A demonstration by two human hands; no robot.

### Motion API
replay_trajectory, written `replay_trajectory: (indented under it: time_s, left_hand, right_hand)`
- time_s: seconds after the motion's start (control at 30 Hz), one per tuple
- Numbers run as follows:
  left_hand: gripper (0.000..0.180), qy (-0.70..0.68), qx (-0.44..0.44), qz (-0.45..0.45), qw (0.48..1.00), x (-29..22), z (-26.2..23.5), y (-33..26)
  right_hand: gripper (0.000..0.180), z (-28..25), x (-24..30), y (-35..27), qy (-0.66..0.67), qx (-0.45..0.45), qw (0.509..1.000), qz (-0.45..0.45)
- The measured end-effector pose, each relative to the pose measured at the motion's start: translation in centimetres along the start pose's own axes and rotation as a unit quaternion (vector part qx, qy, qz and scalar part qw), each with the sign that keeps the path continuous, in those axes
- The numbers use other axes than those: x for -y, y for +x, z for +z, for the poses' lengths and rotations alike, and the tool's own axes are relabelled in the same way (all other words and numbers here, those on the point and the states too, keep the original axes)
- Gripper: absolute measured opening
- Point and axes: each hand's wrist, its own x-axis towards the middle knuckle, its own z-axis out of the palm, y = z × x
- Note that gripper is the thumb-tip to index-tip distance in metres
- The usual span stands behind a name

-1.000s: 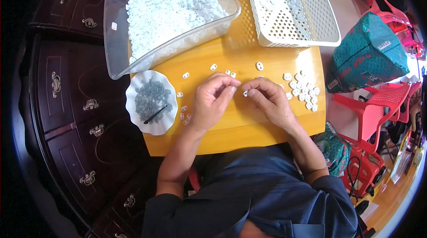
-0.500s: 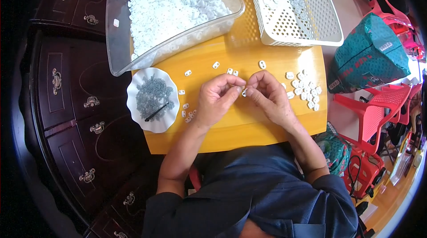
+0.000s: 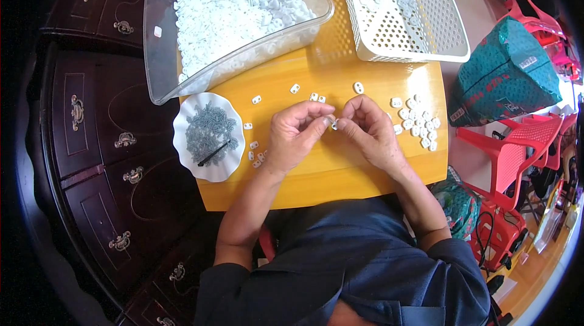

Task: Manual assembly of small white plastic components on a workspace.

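Observation:
My left hand (image 3: 299, 134) and my right hand (image 3: 369, 132) meet over the middle of the table, fingers pinched. Between their fingertips is a small white plastic piece (image 3: 334, 125) with a dark hole, mostly covered by the fingers; whether a second part is with it I cannot make out. Beyond my hands lie loose white two-hole pieces, among them an oval one (image 3: 359, 88). More small white pieces (image 3: 254, 144) lie left of my left hand. Right of my right hand spreads a group of rounded white pieces (image 3: 420, 124).
A white scalloped dish (image 3: 181, 143) at the left holds small grey parts like springs (image 3: 210, 128) and a black stick-like tool (image 3: 214, 152). Behind stand a clear bin (image 3: 159, 76) heaped with white pieces and a white perforated basket (image 3: 447, 34). Dark drawers flank the left, red chairs (image 3: 511, 149) the right.
My hands stay in nearly the same place, fingertips still together. The small white piece between them has turned or shifted slightly.

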Motion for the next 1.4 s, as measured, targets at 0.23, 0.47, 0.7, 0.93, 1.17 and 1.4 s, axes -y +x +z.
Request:
replay_trajectory:
  time_s: [0.23,0.47,0.7,0.93,1.17,1.4]
  left_hand:
    - [0.02,0.017,-0.002,-0.001,1.0,0.1,-0.1,0.1]
    - [0.019,0.072,-0.014,0.038,0.997,-0.1,0.3,0.1]
    - [0.018,0.158,-0.001,0.063,0.985,-1.3,0.4,0.0]
    - [0.023,0.176,0.018,0.058,0.983,-1.7,0.7,0.4]
    - [0.025,0.146,0.028,0.015,0.989,-2.4,0.4,1.5]
    - [0.027,0.435,0.04,0.2,0.877,-1.9,2.2,5.1]
  right_hand:
    - [0.011,0.1,-0.2,0.0,-0.006,-0.006,1.0,-0.008]
    - [0.013,0.2,-0.4,0.0,-0.026,-0.024,0.999,-0.03]
    - [0.012,0.7,-0.6,0.0,-0.026,-0.045,0.998,-0.047]
    - [0.012,0.4,-0.7,-0.3,-0.03,-0.056,0.998,-0.027]
    - [0.013,-1.7,-0.4,-0.6,0.023,-0.084,0.995,-0.039]
    - [0.014,-4.2,1.5,-1.5,0.051,-0.111,0.993,0.004]
